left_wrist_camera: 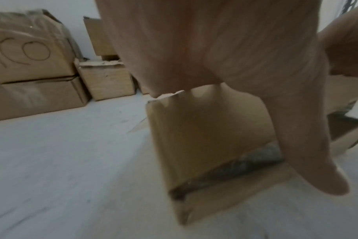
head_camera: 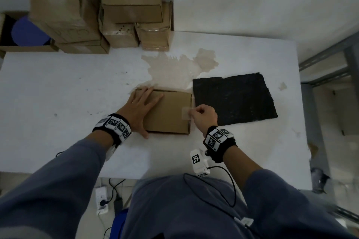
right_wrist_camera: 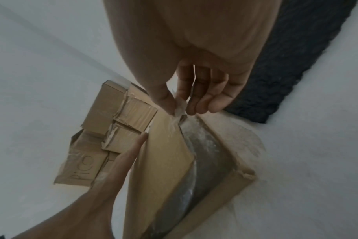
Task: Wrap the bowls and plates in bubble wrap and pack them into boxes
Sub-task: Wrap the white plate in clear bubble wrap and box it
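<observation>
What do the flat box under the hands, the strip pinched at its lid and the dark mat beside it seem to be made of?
Flat box: plain brown cardboard, matte, with a raw edge. Strip: clear glossy tape, probably plastic; the lid shows through. Dark mat: black and coarse, perhaps foam or rubber; its edges are ragged.

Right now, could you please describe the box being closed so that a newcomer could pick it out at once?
Start at the white table: a stack of boxes sits at its far edge. The flat box lies apart, nearer the person, left of the black mat. Only it has the left hand resting on its lid and the right hand pinching a piece of tape at its edge.
</observation>
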Demonstrator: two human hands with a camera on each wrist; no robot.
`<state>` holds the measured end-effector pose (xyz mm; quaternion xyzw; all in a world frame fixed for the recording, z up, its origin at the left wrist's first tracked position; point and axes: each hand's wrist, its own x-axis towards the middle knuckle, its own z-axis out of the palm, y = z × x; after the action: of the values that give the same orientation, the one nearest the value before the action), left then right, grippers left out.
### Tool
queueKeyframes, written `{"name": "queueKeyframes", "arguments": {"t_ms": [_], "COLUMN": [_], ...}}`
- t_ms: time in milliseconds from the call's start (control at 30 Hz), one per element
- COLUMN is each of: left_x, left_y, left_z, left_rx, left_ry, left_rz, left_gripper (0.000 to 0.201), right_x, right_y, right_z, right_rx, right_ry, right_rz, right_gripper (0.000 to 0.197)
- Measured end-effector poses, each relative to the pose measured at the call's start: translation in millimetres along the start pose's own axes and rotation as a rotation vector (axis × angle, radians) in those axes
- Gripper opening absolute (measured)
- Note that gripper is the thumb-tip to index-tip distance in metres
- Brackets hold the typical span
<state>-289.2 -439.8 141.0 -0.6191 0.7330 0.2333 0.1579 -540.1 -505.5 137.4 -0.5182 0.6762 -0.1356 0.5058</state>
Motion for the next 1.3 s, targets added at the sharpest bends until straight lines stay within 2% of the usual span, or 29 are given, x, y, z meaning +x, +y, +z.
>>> {"name": "queueKeyframes", "arguments": {"t_ms": [200,367,567,667,867,967,1167,1300], "left_x": [-0.5,-22.5,-31.9,-27.3,-26.4,-28.5,-2.8,12.8], "left_y": [-17.3,-51.4,-56.9,-57.9,-71.5,-72.1,-30.0,-12.4], "left_z": [-2.1,1.2,10.8,9.5,7.1,2.7,2.0,-3.8], "left_rx": [-0.066,-0.244,-0.280,-0.284,-0.245,-0.158,-0.071,-0.017], "left_ry": [0.007,-0.023,0.041,0.039,0.118,0.079,0.046,0.059], "left_rz": [0.042,-0.041,0.024,0.047,-0.030,-0.065,0.040,0.024], "left_gripper": [0.158,0.170,0.170,0.169,0.165,0.165,0.163,0.161], "right_x": [-4.7,-4.9,-5.7,-5.4,-2.2,-1.3,0.6,0.7], "right_y": [5.8,2.1,-4.1,-7.9,-9.8,-10.4,-7.2,-8.3], "right_z": [20.9,27.1,38.1,42.0,55.7,62.9,66.9,66.3], "right_rx": [0.010,-0.003,0.030,0.029,0.066,0.069,0.091,0.086], "right_ry": [0.171,0.247,0.326,0.321,0.253,0.228,0.249,0.258], "right_rz": [0.046,0.066,0.091,0.078,0.046,0.036,0.049,0.047], "right_gripper": [0.010,0.010,0.007,0.008,0.010,0.012,0.015,0.017]}}
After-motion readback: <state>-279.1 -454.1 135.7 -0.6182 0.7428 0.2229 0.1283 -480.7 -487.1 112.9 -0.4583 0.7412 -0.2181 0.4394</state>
